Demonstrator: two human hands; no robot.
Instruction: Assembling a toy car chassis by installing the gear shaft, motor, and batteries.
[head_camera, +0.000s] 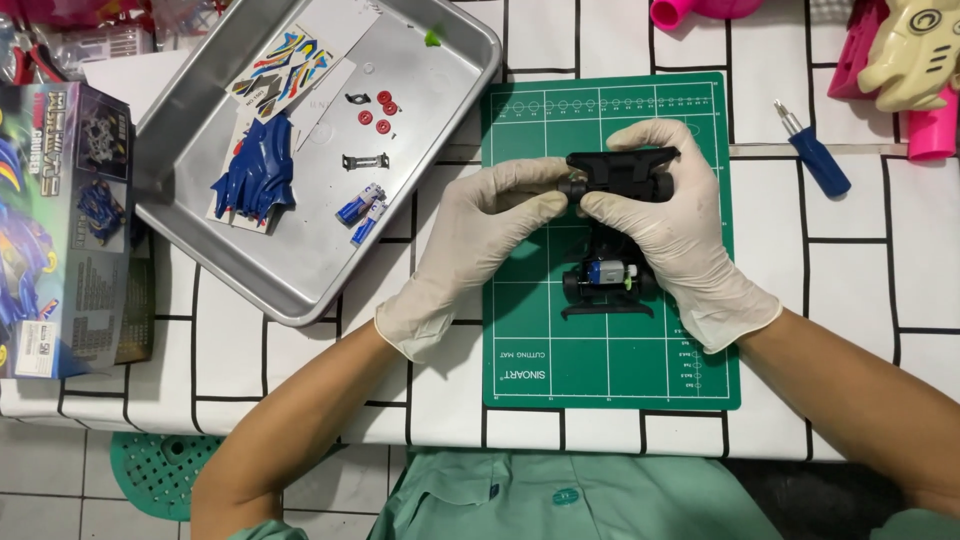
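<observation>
Both my hands wear pale latex gloves and meet over a black toy car chassis (612, 230) lying on a green cutting mat (530, 340). My left hand (480, 240) pinches the chassis's far left end, near a small black wheel. My right hand (680, 225) covers the chassis's right side, thumb pressing the same far end. A silver-blue motor with a green clip shows at the chassis's near end.
A metal tray (300, 290) at the left holds a blue car body shell (255, 175), a sticker sheet (285, 60), red wheel hubs, two small batteries (362, 208) and black parts. The kit box (60, 230) lies far left. A blue-handled screwdriver (815, 155) and pink toys lie at the right.
</observation>
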